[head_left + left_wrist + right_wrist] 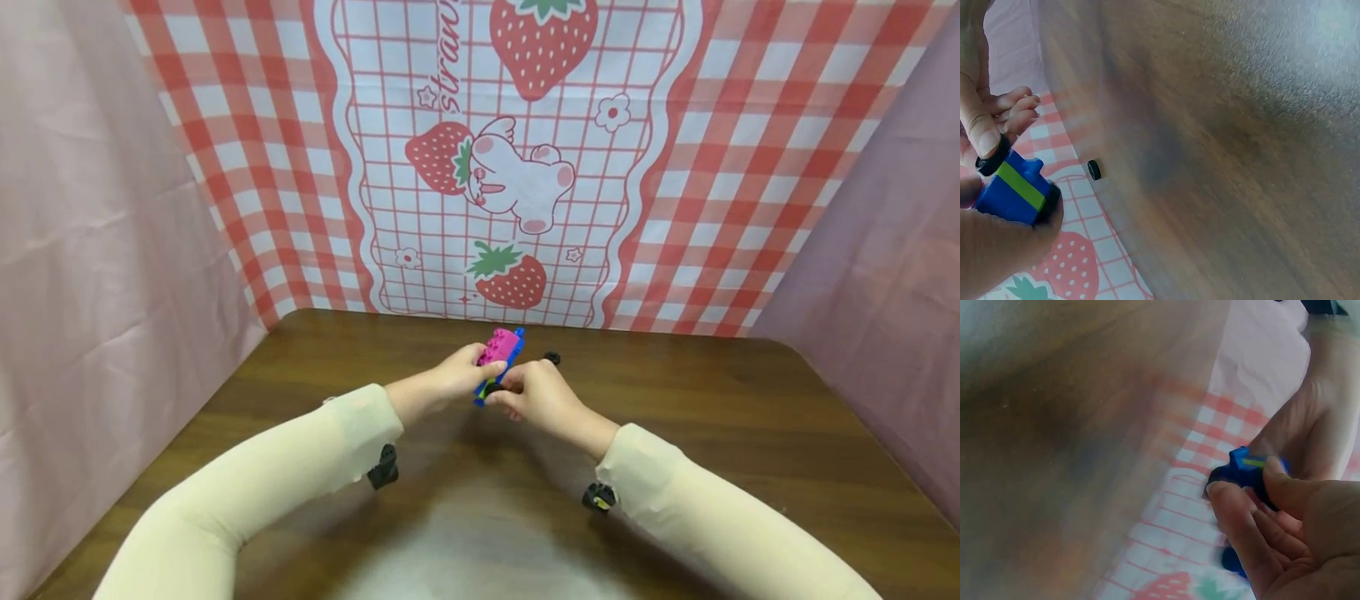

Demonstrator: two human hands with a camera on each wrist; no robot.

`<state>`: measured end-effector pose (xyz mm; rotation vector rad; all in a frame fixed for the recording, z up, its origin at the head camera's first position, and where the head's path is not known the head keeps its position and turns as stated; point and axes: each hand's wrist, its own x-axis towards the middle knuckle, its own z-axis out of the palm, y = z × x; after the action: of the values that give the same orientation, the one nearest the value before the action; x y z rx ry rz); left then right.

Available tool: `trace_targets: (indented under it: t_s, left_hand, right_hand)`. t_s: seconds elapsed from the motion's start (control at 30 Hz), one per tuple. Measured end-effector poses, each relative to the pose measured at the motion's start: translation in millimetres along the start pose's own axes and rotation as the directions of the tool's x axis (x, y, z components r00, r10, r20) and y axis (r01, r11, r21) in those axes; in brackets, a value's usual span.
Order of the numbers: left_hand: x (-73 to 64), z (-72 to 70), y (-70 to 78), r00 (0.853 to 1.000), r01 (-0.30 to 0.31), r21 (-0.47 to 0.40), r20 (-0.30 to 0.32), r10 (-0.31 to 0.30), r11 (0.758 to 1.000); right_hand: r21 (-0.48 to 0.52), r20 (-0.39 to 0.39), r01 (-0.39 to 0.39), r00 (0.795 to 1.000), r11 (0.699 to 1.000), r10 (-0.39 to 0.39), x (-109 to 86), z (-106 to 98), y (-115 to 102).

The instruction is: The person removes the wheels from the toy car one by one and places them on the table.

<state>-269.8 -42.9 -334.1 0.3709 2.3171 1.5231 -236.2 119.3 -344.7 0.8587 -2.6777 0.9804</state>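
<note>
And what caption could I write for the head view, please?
Left hand holds a pink-and-blue toy above the wooden table; right hand pinches a black wheel against it.

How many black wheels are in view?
3: one wheel on the table; another and a third at either end of the green strip on the toy. More may be hidden.

Brown wood-grain table (712,383), pale glare toward the front, small black wheel (552,358) near far edge
</note>
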Motion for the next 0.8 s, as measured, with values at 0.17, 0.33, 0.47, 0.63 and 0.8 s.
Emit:
trace_targets:
  t_s: [0.17, 0.33, 0.47, 0.63, 0.8]
  left_hand:
    - [1.1, -8.9, 2.9, 1.0, 0.012, -0.036, 0.009, -0.012, 0.999]
    - [1.3, -13.7, 8.9, 1.0, 0.003, -0.057, 0.012, -0.002, 0.998]
    - [1.3, -12.2, 10.1, 1.0, 0.007, -0.05, 0.013, -0.006, 0.999]
    - [0.4, -9.9, 8.7, 1.0, 0.01, -0.057, -0.004, -0.011, 0.998]
    - [1.2, -9.1, 5.8, 1.0, 0.008, -0.06, -0.018, -0.009, 0.998]
  right_hand:
    - [0.108, -0.014, -0.019, 1.0, 0.994, 0.021, 6.6, -5.5, -0.2]
    - [0.327, 0.046, -0.131, 0.991, 0.936, 0.122, 8.9, -13.3, 2.0]
    - [0.424, 0.038, -0.193, 0.98, 0.885, 0.195, 8.9, -16.2, 1.2]
    - [0.542, 0.023, -0.231, 0.965, 0.808, 0.26, 10.6, -17.9, 1.4]
    - [0.618, 0.033, -0.253, 0.954, 0.744, 0.297, 11.4, -22.3, 7.6]
